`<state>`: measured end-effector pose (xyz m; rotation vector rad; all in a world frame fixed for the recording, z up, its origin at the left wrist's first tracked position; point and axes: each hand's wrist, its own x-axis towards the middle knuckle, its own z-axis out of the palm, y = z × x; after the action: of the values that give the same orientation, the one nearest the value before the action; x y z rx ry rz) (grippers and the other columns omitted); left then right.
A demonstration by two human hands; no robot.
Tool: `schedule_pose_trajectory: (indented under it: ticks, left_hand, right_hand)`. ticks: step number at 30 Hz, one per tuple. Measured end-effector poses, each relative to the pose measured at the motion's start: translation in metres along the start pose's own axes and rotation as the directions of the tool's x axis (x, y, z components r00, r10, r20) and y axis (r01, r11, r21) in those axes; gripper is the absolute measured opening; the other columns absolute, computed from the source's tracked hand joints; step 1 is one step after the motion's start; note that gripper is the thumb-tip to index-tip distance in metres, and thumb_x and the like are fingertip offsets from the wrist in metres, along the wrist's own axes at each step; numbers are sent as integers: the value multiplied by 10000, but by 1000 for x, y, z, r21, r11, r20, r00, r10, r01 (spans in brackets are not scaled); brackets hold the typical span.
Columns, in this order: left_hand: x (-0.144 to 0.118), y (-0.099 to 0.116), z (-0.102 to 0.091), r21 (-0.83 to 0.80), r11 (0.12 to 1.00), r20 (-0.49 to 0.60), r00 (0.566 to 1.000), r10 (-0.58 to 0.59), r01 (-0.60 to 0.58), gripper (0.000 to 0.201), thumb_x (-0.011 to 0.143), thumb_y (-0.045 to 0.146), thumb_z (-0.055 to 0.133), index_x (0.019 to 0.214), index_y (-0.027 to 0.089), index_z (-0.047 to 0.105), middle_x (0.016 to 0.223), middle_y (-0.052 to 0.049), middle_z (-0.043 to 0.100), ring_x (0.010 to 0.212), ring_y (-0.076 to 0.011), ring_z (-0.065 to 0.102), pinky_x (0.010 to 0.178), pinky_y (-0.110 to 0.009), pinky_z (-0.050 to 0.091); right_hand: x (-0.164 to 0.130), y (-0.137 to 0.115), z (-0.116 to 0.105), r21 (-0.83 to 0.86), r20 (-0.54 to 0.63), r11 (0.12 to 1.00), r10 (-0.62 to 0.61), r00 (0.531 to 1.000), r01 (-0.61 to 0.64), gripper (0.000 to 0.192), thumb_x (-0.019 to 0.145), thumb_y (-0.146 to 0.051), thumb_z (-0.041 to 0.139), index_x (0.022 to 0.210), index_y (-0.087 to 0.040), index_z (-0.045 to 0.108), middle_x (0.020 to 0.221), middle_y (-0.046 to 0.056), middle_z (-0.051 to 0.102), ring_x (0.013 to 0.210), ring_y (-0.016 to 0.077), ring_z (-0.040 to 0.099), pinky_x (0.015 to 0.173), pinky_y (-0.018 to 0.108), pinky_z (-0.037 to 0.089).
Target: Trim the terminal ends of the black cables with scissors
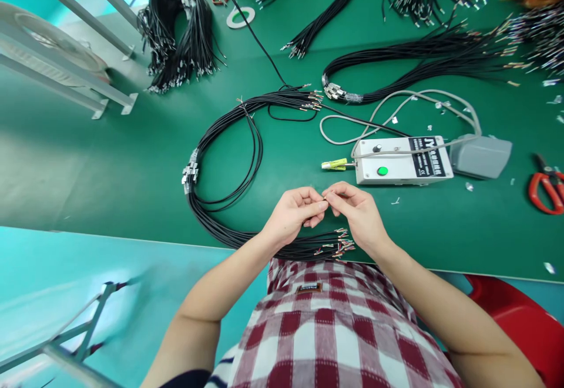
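My left hand (299, 213) and my right hand (355, 212) meet fingertip to fingertip over the green bench, thumbs and forefingers pinched. Between them is a tiny dark piece of a cable end, mostly hidden by the fingers. Curving around to the left lies a bundle of black cables (220, 124), banded at its silver connectors (190, 172). Its lower stripped ends, showing coloured wires (343, 244), lie just below my hands. Near my right hand is a white control box (403, 162) with a green button and a yellow-tipped clamp (337, 165).
A grey pedal-like block (481, 156) adjoins the box, with a grey cord looping behind. Red-handled cutters (546, 191) lie far right. More cable bundles (180, 36) and a tape roll (240, 17) sit at the back. Metal rack legs (101, 77) stand left; a red stool (515, 323) is lower right.
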<state>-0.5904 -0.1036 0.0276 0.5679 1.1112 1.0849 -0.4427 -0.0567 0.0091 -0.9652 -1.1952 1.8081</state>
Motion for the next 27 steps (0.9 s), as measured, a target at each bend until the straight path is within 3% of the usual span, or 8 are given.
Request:
schedule_pose_trajectory:
  ticks: [6, 11, 14, 17, 19, 22, 27]
  left_hand:
    - [0, -4, -1, 0, 1000, -1, 1000, 20, -20, 356, 704, 370, 849, 703, 122, 594, 557, 14, 599, 439, -52, 467, 427, -199, 271]
    - [1, -6, -1, 46, 999, 2, 1000, 29, -29, 356, 726, 384, 831, 708, 128, 585, 559, 17, 589, 446, -56, 473, 432, -200, 288]
    - [0, -6, 3, 114, 988, -23, 994, 109, -106, 331, 757, 387, 807, 785, 133, 598, 637, 18, 596, 461, -52, 489, 436, -191, 322]
    - [0, -7, 11, 197, 954, -34, 971, 235, -224, 316, 782, 351, 792, 968, 155, 629, 863, -11, 626, 557, -56, 543, 494, -193, 411]
    - [1, -8, 16, 260, 919, -37, 948, 317, -297, 282, 790, 325, 787, 978, 163, 653, 953, -30, 617, 635, -65, 568, 551, -198, 450]
    - [5, -11, 18, 265, 901, -69, 925, 374, -344, 221, 795, 327, 781, 837, 149, 658, 888, -16, 594, 600, -58, 553, 517, -194, 428]
    - [9, -13, 16, 93, 955, -104, 951, 291, -282, 245, 831, 360, 748, 857, 158, 611, 608, 41, 564, 493, -80, 545, 487, -204, 421]
  right_hand:
    - [-2, 3, -5, -12, 18, 999, 46, 999, -46, 204, 775, -404, 776, 816, -208, 733, 843, 15, 702, 552, 83, 477, 568, 264, 477]
    - [-3, 3, -9, -120, 2, 993, -16, 1000, 16, 234, 780, -426, 769, 805, -199, 717, 840, 26, 686, 573, 100, 539, 554, 273, 494]
    - [-4, 1, -11, -216, -23, 973, -92, 995, 85, 214, 785, -398, 764, 768, -194, 701, 790, 19, 653, 579, 112, 565, 537, 277, 474]
    - [-5, 0, -12, -335, -28, 925, -200, 979, 180, 139, 813, -317, 731, 749, -198, 699, 767, 19, 646, 616, 122, 561, 566, 283, 447]
    - [-6, 0, -13, -376, -21, 902, -236, 971, 211, 129, 823, -293, 716, 739, -199, 687, 748, 15, 639, 621, 123, 545, 572, 284, 430]
    - [-7, 1, -15, -390, -2, 896, -230, 973, 211, 154, 853, -304, 692, 744, -198, 670, 731, 9, 613, 613, 123, 541, 570, 285, 428]
    - [-8, 0, -16, -400, 33, 891, -222, 974, 216, 163, 891, -315, 660, 777, -199, 676, 775, 19, 615, 646, 130, 574, 587, 284, 457]
